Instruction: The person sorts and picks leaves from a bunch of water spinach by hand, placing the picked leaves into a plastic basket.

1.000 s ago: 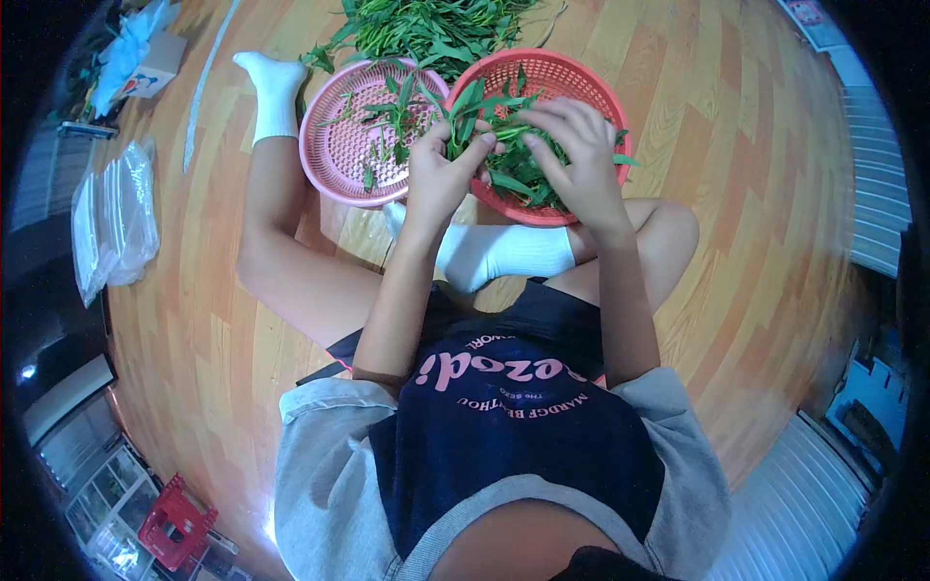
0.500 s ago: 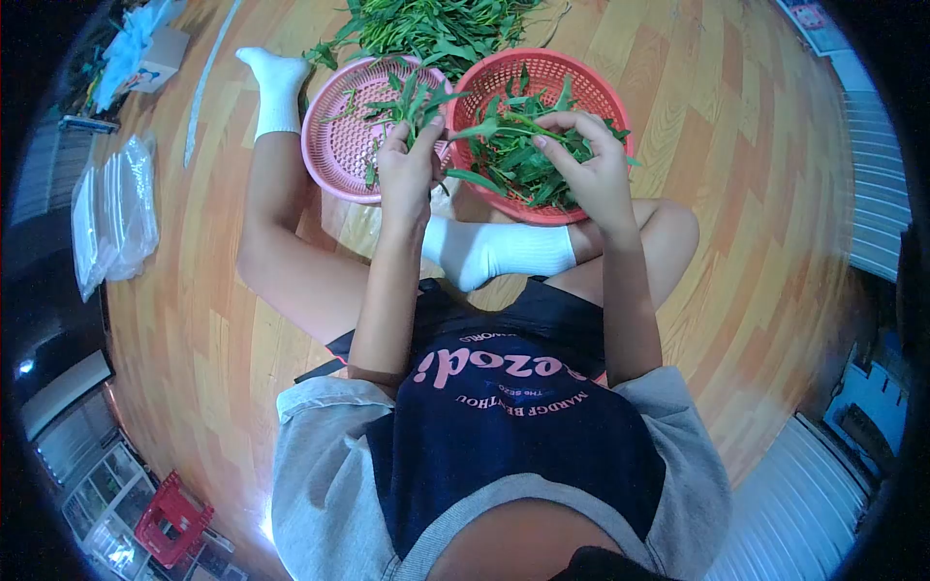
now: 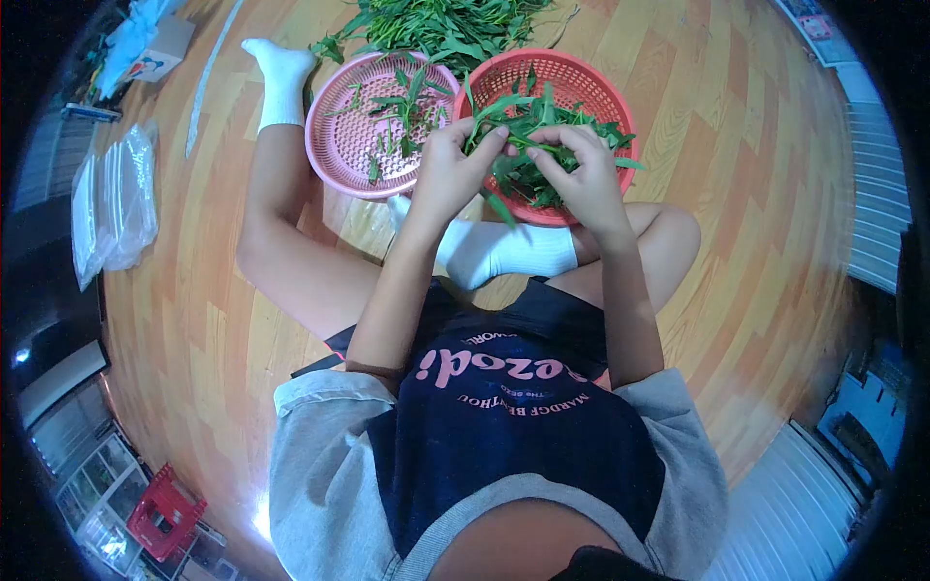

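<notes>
My left hand (image 3: 453, 167) pinches a leafy green stem near the left rim of the red basket (image 3: 612, 89). Close beside it, my right hand (image 3: 579, 174) grips the stem's other part above the same basket. Cut green leaves and stems (image 3: 533, 179) lie inside the red basket. A pink basket (image 3: 325, 145) on the left holds a few leafy pieces (image 3: 407, 105). Behind both baskets is a large pile of long green stems (image 3: 436, 27).
Clear plastic bags (image 3: 126, 208) lie on the wooden floor at the left. A box (image 3: 165, 48) with blue plastic stands at the upper left, a red stool (image 3: 167, 513) at the lower left. My socked foot (image 3: 484, 254) rests just before the baskets.
My left hand has moved right, from over the pink basket to the red basket's left side. My right hand has shifted slightly, and the hands are now closer together.
</notes>
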`<state>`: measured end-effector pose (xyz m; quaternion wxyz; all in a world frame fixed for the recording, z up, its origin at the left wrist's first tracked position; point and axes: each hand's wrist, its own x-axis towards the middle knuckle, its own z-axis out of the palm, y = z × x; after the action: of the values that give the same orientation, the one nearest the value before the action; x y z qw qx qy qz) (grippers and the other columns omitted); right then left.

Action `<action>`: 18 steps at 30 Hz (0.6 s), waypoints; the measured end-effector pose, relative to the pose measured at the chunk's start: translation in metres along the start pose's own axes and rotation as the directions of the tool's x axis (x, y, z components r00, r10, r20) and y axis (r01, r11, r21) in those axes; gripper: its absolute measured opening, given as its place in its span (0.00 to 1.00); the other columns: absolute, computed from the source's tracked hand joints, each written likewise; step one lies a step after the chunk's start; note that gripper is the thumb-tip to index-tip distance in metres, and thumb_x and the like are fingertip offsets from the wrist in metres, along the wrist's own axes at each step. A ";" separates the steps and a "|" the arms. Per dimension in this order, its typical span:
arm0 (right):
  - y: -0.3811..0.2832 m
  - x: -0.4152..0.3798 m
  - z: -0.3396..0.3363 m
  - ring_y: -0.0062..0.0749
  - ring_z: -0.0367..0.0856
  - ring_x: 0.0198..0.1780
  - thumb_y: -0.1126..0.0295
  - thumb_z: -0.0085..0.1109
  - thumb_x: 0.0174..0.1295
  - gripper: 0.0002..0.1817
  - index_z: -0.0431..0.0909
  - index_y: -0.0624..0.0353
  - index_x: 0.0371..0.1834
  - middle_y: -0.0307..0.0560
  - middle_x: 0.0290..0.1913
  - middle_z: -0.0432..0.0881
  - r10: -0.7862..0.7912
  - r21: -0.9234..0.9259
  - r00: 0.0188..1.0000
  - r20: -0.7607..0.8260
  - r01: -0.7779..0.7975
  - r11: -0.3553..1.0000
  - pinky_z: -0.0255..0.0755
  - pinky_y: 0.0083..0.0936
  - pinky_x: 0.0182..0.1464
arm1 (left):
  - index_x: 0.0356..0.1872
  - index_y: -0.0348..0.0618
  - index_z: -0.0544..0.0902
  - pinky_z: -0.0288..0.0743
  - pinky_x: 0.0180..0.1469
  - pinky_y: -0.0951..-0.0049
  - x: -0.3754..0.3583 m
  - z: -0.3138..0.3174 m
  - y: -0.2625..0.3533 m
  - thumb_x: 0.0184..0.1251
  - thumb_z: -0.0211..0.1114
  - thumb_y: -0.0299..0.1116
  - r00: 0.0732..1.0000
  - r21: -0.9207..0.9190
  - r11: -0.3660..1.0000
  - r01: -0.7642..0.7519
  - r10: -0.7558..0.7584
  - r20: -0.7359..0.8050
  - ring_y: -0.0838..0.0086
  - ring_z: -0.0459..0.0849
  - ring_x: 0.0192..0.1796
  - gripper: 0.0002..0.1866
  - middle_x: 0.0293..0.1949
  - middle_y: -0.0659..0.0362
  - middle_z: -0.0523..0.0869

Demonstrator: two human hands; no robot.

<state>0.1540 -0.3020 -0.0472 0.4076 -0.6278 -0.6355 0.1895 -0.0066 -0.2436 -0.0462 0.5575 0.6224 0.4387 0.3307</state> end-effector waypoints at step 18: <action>0.017 -0.027 0.033 0.34 0.73 0.37 0.64 0.62 0.48 0.08 0.80 0.56 0.27 0.41 0.29 0.81 0.100 -0.105 0.988 -0.114 -0.112 0.988 0.58 0.31 0.44 | 0.29 0.33 0.77 0.71 0.31 0.70 -0.023 0.031 -0.026 0.53 0.62 0.25 0.957 0.121 0.981 -0.151 0.176 -0.233 0.67 0.81 0.27 0.06 0.25 0.50 0.81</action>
<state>0.1369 -0.3164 -0.0873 0.3951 -0.6919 -0.5876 0.1409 0.0077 -0.2769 -0.0750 0.4381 0.6391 0.4667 0.4264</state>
